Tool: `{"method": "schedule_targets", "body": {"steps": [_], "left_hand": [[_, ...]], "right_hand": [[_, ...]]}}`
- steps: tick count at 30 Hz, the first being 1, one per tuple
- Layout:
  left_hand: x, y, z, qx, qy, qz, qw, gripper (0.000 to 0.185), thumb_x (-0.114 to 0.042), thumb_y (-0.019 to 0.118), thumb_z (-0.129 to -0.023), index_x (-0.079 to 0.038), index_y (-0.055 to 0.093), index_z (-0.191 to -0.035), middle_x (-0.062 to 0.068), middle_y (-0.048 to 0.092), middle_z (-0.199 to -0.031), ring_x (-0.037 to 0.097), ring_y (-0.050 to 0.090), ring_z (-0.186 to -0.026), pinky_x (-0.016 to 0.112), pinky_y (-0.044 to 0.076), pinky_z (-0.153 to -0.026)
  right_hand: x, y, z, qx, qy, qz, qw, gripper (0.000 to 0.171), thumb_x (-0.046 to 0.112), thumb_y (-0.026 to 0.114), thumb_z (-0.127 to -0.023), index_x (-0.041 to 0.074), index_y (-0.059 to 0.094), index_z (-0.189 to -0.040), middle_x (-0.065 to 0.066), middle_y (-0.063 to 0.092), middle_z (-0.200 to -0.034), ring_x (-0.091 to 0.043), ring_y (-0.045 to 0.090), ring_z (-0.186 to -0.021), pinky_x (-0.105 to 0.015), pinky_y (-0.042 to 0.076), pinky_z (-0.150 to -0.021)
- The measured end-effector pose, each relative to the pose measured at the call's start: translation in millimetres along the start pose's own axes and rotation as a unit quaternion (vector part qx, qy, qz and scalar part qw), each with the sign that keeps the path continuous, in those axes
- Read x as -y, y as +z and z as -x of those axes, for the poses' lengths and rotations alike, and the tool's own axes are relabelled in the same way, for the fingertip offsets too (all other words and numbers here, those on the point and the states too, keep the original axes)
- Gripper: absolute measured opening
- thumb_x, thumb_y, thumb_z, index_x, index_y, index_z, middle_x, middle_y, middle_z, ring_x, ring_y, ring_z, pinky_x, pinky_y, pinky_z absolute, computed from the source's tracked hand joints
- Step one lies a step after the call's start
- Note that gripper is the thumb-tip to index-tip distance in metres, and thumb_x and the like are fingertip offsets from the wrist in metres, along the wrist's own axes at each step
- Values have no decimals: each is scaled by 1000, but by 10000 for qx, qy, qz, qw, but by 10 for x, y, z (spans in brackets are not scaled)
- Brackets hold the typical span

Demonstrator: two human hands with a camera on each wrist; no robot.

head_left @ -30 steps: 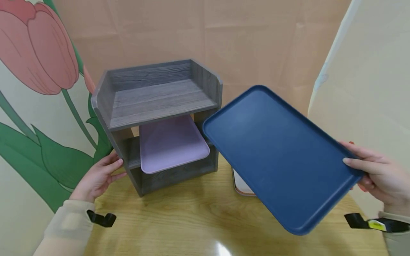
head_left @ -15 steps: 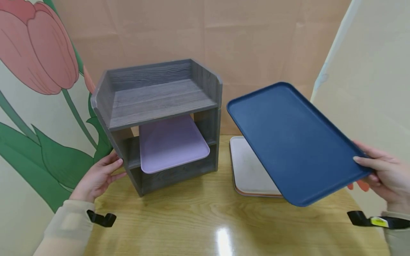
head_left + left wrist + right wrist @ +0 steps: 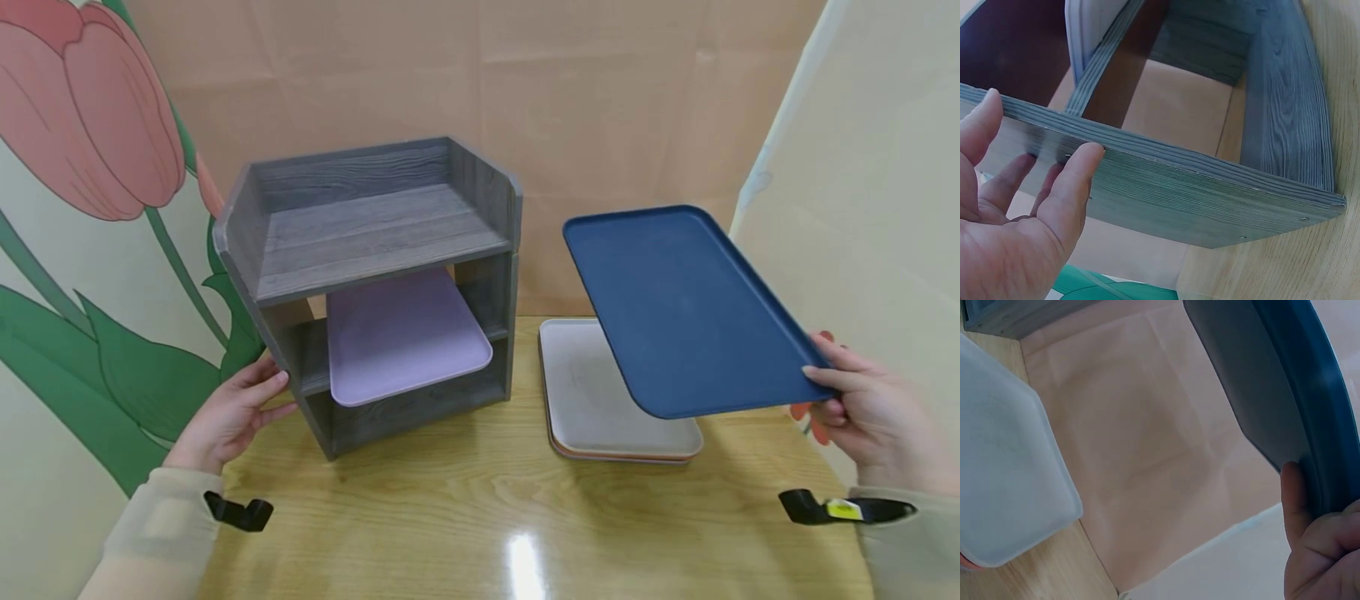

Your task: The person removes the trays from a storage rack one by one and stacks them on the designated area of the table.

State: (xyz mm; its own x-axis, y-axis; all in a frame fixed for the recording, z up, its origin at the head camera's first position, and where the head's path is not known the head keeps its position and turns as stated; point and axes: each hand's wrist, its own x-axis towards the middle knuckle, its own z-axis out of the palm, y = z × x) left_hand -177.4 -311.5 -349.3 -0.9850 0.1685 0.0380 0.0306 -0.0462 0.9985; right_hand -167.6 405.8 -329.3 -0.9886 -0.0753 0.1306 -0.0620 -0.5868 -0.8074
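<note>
Left hand [image 3: 228, 412] at 9 o'clock: fingers straight, flat against the left side wall of the grey shelf unit [image 3: 375, 225], holding nothing. Left wrist view confirms it, thumb and fingertips resting on the panel edge [image 3: 1166, 181]. No change in either earlier head frame; it reads as a bracing hand.

Shelf unit, centre-left: top tier bare, lilac tray [image 3: 405, 337] on the middle tier, sticking out a bit past the front edge. Unchanged.

Wooden table [image 3: 450, 500] under everything. At 4 o'clock of the shelf, a stack of flat trays [image 3: 600, 408]: pale grey on top, an orange rim showing beneath. A second ago the blue tray covered nearly all of it; now it is mostly exposed.

Blue tray [image 3: 675, 308], 3 o'clock: airborne, tilted, far corner up toward the backdrop, clear of the stack. Over the last second it has swung right, away from the shelf opening, and rotated so its long side runs back-to-front.

Right hand [image 3: 862, 417]: pinches the tray's near right corner, thumb on top, fingers curled beneath. Right wrist view shows the thumb [image 3: 1294, 506] pressed to the rim.

Judgement: tray lifted off the stack and being re-oriented, not yet lined up with any tier.
</note>
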Motion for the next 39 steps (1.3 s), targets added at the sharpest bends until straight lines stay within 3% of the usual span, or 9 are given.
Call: {"method": "schedule_targets", "body": {"steps": [4, 9, 12, 16, 20, 23, 26, 30, 39], "left_hand": [[5, -2, -7, 30, 0, 0, 10000, 72, -17, 52, -101, 1, 7, -153, 0, 37, -139, -1, 51, -113, 28, 53, -87], [12, -7, -16, 25, -21, 55, 10000, 72, -17, 52, -101, 0, 6, -153, 3, 35, -141, -1, 52, -113, 28, 53, -87], [14, -9, -15, 13, -34, 17, 10000, 73, -17, 52, -101, -1, 5, -153, 7, 31, -145, -2, 52, -112, 28, 53, -87], [10, -9, -14, -29, -63, -57, 10000, 74, -19, 53, -100, -2, 5, -154, 8, 28, -147, -2, 51, -112, 28, 53, -87], [7, -9, -13, -50, -52, -71, 9999, 74, -20, 53, -100, -1, 5, -154, 6, 31, -145, -2, 51, -112, 28, 53, -87], [5, -8, -15, -20, -39, -48, 10000, 74, -19, 53, -101, -1, 5, -153, 7, 30, -146, -2, 51, -112, 28, 53, -87], [-13, 0, -3, -11, -81, -39, 10000, 73, -19, 52, -101, -2, 5, -154, 10, 26, -148, -2, 51, -112, 27, 53, -87], [-24, 10, 1, -44, -119, -10, 9999, 73, -18, 53, -100, -2, 6, -154, 11, 26, -148, -2, 51, -112, 27, 53, -87], [-15, 13, -4, -34, -77, -54, 10000, 73, -19, 53, -101, -1, 6, -154, 8, 29, -147, -2, 51, -112, 28, 53, -87]], "right_hand": [[-56, 26, -47, -326, 324, -172, 9988, 48, -9, 36, -99, 20, 74, -109, -5, 71, -95, -13, 28, -44, -23, 17, -42], [-156, 40, -105, -675, 608, 24, 9959, 46, -5, 42, -99, 25, 74, -109, 3, 69, -94, -13, 36, -44, -22, 20, -44], [-226, 34, -129, -873, 752, 239, 9930, 48, -2, 46, -99, 33, 61, -129, 10, 65, -98, -13, 38, -45, -21, 25, -44], [-319, 16, -156, -1033, 916, 593, 9887, 57, 4, 51, -99, 32, 35, -146, 12, 48, -117, -11, 42, -48, -19, 34, -45], [-412, 0, -186, -1221, 1044, 835, 9835, 58, 7, 54, -98, 37, 37, -144, 12, 34, -125, -10, 41, -50, -19, 36, -46], [-479, -13, -209, -1272, 1084, 906, 9818, 62, 6, 54, -97, 35, 32, -148, 14, 47, -113, -10, 41, -50, -19, 35, -46], [-550, -26, -228, -1304, 1142, 1029, 9795, 66, 6, 51, -98, 34, 23, -151, 8, 50, -118, -9, 41, -51, -18, 36, -46], [-652, -42, -256, -1511, 1302, 1237, 9721, 67, 8, 48, -99, 33, 17, -153, 2, 35, -131, -6, 40, -51, -17, 37, -46], [-840, -66, -310, -1788, 1652, 1421, 9595, 68, 4, 41, -99, 24, 9, -155, 6, 43, -110, -6, 40, -51, -18, 37, -46]]}}
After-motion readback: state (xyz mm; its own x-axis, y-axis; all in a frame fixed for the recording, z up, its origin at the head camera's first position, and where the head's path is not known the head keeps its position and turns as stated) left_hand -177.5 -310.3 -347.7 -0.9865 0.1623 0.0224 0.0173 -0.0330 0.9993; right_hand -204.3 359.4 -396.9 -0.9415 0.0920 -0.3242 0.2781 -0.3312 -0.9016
